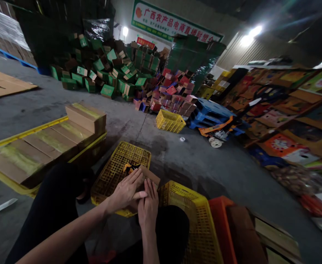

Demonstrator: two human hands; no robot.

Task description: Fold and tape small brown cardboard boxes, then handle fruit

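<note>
Left hand (pixel 128 189) and right hand (pixel 148 201) lie flat, ungripping, on a cardboard carton (pixel 153 175): probably light, stiff; best held by walls at ten and four o'clock.

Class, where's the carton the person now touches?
In the head view, the carton is below and left of centre, under the left hand and right hand, beside the orange-and-black object.
</note>
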